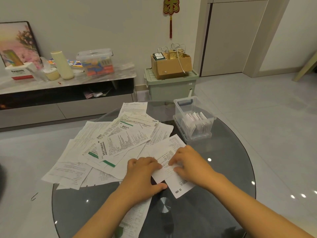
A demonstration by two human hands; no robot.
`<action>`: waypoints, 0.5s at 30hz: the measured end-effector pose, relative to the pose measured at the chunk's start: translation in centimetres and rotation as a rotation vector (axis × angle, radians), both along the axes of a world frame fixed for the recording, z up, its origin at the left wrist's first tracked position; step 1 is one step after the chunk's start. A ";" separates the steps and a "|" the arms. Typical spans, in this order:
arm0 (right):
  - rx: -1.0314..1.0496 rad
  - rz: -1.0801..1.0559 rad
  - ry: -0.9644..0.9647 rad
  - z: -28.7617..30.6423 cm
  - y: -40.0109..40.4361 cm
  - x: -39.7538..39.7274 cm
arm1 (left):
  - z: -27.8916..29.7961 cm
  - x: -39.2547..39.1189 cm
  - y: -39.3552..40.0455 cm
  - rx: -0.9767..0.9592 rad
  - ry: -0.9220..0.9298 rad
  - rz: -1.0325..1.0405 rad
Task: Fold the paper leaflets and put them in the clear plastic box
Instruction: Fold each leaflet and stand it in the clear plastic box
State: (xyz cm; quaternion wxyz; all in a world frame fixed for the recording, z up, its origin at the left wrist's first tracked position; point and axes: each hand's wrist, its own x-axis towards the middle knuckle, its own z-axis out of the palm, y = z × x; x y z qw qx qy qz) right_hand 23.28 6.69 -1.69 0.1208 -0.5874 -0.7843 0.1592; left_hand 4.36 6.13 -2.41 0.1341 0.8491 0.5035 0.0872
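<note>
While both hands work one sheet, the scene reads as follows.

Step in hand: folding. A paper leaflet (173, 172) lies on the bench (223, 169), with one part doubled over under the fingers.
Left hand (142, 176): its fingers lie fairly flat on the doubled paper and press it down, the thumb out along the near edge; nothing is gripped.
Right hand (190, 162): its fingers (171, 163) curl down onto the leaflet, seemingly pinching or creasing the fold; the exact hold is hard to tell.
Task's thing: the leaflet sits directly under the fingers, its printed end sticking out toward the person.
Next move, as I judge it: run the crease firm, fold smaller, then lift it to the box.
Clear plastic box (193, 117): beyond the right fingers, well apart, open, with folded leaflets standing inside.
Unfolded leaflets (111, 143): a loose overlapping spread, beyond and left of the left fingers; many remain.
Surface: a round dark glass bench, reflective, so paper may slide.
Room: pale tiled floor (257, 100), a low cabinet (65, 93) and a green bin carrying a cardboard box (171, 66) against the wall.
</note>
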 end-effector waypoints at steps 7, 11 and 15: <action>0.021 0.002 -0.052 0.1 -1.4 -1.2 | 0.5 0.4 -0.1 0.122 -0.007 -0.063; 0.061 -0.047 -0.040 0.0 -1.6 -1.6 | 0.3 0.0 0.2 0.109 -0.149 -0.027; -0.054 -0.056 0.141 0.6 -1.4 -0.7 | 0.0 -0.6 0.8 0.064 -0.229 -0.011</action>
